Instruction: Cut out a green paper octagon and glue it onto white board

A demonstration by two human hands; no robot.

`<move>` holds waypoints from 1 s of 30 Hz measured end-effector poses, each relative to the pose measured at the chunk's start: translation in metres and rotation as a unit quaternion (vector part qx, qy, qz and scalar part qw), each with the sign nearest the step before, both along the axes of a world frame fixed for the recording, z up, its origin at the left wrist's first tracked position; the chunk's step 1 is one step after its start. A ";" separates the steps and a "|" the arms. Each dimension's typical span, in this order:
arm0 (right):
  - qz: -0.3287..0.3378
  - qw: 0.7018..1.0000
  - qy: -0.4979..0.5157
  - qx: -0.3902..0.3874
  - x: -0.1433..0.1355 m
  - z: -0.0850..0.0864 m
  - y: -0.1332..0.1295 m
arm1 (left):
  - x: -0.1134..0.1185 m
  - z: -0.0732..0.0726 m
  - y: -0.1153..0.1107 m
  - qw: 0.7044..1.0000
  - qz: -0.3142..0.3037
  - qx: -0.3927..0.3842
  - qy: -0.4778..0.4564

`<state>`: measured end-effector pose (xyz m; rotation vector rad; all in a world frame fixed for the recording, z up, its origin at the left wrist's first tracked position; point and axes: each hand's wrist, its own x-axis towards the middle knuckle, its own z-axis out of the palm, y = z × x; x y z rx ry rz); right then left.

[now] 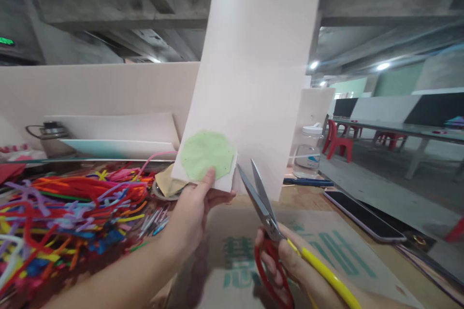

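Observation:
My left hand (203,198) pinches the lower left corner of a tall white paper sheet (253,82), thumb in front and fingers behind. Against that corner lies a pale green eight-sided piece (206,154), with the thumb on its lower edge. A cut runs up into the sheet just right of the piece. My right hand (282,256) is closed round the handles of a pair of scissors (266,217), one handle red and the other yellow. The scissor blades are parted and point up, beside the cut edge of the paper.
Many coloured pipe cleaners (72,212) heap at the left. Printed cardboard (275,270) lies under my hands. To the right are a phone (362,215), a dark pen (308,182) and a clear bottle (307,154). A pale partition (101,89) stands behind.

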<state>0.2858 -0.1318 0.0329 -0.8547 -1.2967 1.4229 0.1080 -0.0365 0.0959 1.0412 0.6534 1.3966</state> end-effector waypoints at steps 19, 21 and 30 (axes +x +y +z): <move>0.063 0.977 0.135 -0.153 0.000 0.006 -0.001 | -0.007 0.007 0.015 1.000 -0.021 -0.003 0.011; 0.073 0.969 0.145 -0.185 0.000 0.014 -0.004 | -0.008 0.005 0.016 0.999 -0.024 0.003 0.021; 0.004 0.999 0.024 -0.026 -0.002 0.009 -0.002 | 0.006 -0.018 -0.004 0.998 -0.024 0.040 0.040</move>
